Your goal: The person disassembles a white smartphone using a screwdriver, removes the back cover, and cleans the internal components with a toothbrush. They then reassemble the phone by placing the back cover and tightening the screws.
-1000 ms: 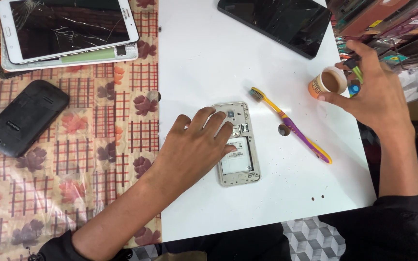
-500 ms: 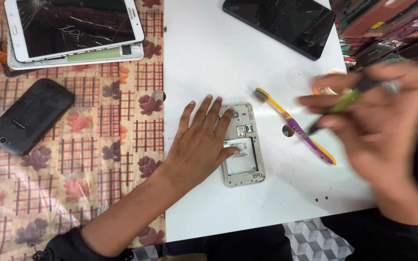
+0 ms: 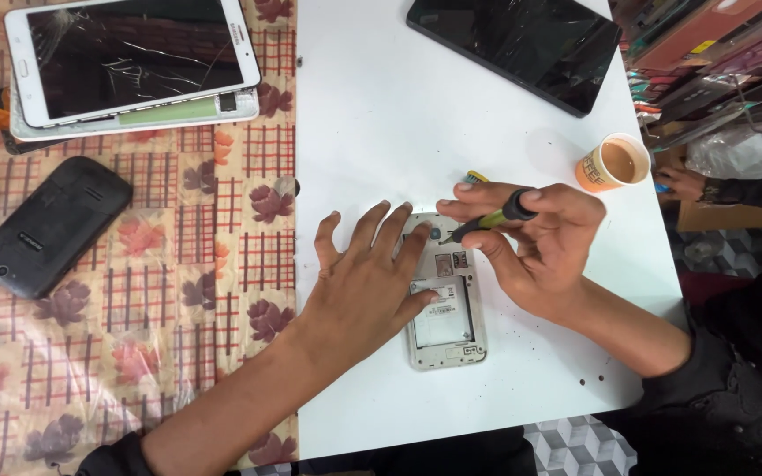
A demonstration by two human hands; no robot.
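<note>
While the left hand lies flat and spread, palm down, it presses on the left edge of an opened phone, a silver handset lying back-up with its cover off and its inner parts showing. The fingers fan out over the phone's upper left corner and the thumb rests across its middle, so the phone sits partly under this hand and juts out to its right. The hand grips nothing; it only holds the phone flat against the white surface.

The right hand is curled, just to the right of the phone's upper half. Its thumb and fingers pinch a small screwdriver with a green and black handle, the tip slanting down and left to the top of the phone, close to the fingertips of the left hand. Whether the tip actually touches the phone cannot be told.

Behind the right hand's fingers, the yellow end of a toothbrush peeks out on the white surface. Farther right stands an orange paper cup holding a brown drink, apart from the hands. A black tablet lies at the far edge of the white surface.

To the left, on a floral checked tablecloth, a white tablet with a cracked screen rests on top of other flat pieces, and a black phone lies at a slant nearer the edge. Both are well apart from the hands.
</note>
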